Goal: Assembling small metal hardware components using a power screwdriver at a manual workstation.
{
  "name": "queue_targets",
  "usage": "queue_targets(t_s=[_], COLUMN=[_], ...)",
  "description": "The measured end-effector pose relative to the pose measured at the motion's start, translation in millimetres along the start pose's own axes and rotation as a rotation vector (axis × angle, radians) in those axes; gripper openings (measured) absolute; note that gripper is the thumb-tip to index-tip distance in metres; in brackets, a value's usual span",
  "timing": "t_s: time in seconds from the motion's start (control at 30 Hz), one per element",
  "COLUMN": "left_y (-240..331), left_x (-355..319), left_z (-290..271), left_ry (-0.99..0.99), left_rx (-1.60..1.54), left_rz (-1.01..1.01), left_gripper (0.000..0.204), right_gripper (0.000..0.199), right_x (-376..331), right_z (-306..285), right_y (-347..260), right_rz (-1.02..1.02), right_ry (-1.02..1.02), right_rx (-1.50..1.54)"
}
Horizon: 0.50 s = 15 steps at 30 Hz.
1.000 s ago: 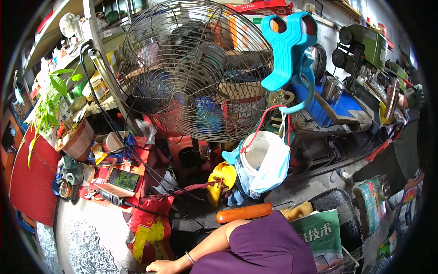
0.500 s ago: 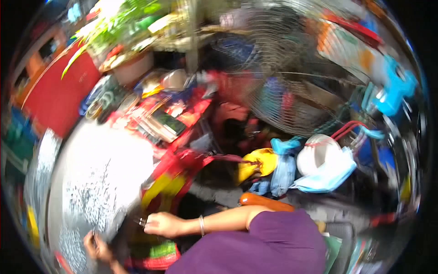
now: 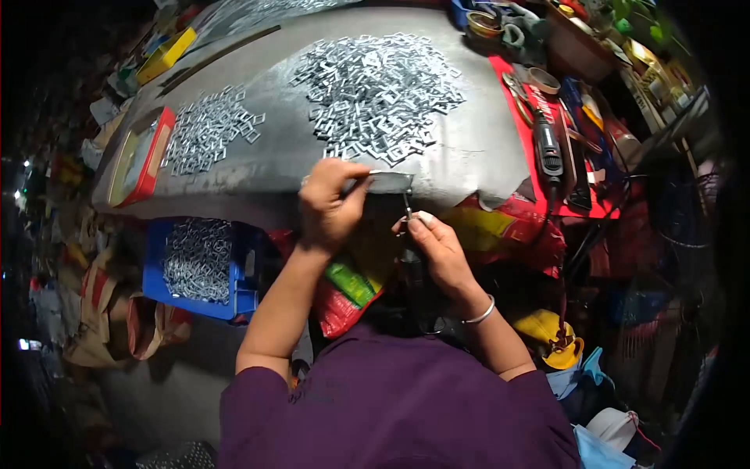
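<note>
At the near edge of the grey table (image 3: 469,156), the left hand (image 3: 332,205) pinches a flat metal piece (image 3: 389,182); the right hand (image 3: 441,248) pinches a small tool (image 3: 407,207) just below it. Bare tabletop lies between two heaps of metal clips (image 3: 379,94). A blue crate (image 3: 242,266) below holds more clips.

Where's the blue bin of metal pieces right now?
In the head view, the blue plastic bin of small metal pieces sits low on the person's left, below the grey worktable's edge and left of the left forearm.
</note>
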<state>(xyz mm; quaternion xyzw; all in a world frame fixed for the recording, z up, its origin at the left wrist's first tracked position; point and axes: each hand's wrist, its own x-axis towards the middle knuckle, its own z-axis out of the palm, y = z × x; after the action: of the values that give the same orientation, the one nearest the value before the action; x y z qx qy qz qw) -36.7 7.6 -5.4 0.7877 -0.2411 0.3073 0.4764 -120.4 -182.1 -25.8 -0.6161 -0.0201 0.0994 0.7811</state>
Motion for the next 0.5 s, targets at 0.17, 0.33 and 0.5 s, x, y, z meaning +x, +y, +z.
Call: queue_targets(t_s=[0.17,0.33,0.5], left_y=[-7.2,-19.0,-25.4], left_x=[-4.2,-9.2,-11.6], left_z=[32.8,28.9,23.6], left_ry=[-0.038,-0.074,-0.103], left_rx=[-0.04,-0.095,-0.093], left_rz=[0.062,0.135,0.179], left_gripper=[0.019,0.022,0.024], right_gripper=[0.026,0.031,0.033], right_x=[-1.0,3.1,15.4], right_z=[-7.4,-8.0,3.0], right_y=[-8.7,4.3,-0.1], right_rz=[0.166,0.199,0.262], right_ry=[0.034,0.012,-0.003], right_rx=[0.176,0.154,0.217])
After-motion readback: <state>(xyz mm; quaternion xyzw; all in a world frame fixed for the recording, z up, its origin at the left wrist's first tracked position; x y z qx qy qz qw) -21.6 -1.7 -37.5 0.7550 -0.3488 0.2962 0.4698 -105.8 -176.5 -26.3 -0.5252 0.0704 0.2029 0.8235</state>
